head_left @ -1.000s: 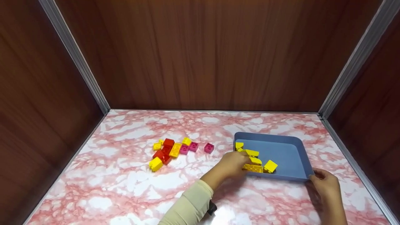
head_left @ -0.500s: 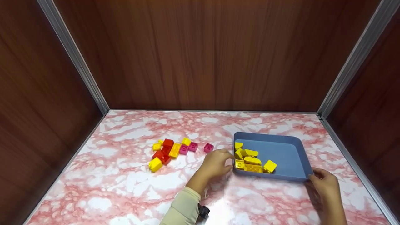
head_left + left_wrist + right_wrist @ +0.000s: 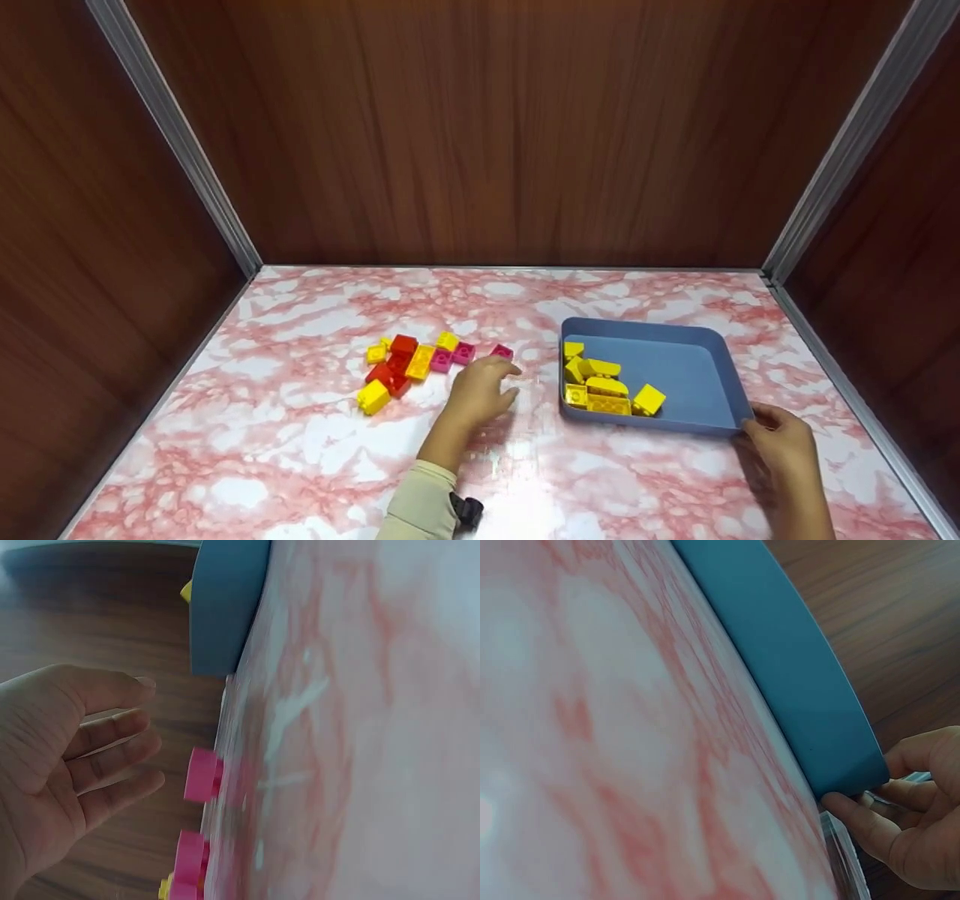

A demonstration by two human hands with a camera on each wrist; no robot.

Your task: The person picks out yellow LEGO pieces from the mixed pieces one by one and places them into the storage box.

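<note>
My left hand (image 3: 478,391) is over the table between the loose bricks and the tray, its fingers parted and holding nothing. Just beyond its fingertips lies a single pink brick (image 3: 502,351); in the left wrist view this brick (image 3: 200,774) stands apart from the relaxed fingers. My right hand (image 3: 782,441) grips the near right corner of a blue-grey tray (image 3: 694,375), finger and thumb at its wall in the right wrist view. Several yellow bricks (image 3: 606,386) sit along the tray's left side, and one yellow block (image 3: 649,399) lies nearer its middle.
Left of the left hand is a loose group with red bricks (image 3: 403,345), pink bricks (image 3: 463,352), an orange-yellow brick (image 3: 420,362) and a yellow brick (image 3: 373,396). Brown wood-grain panels (image 3: 480,135) wall the marbled table (image 3: 247,450) at the back and sides.
My left hand has drawn out of the tray and moved left toward the single pink brick. A small yellow brick now shows in the tray's near left corner. The right hand stays put.
</note>
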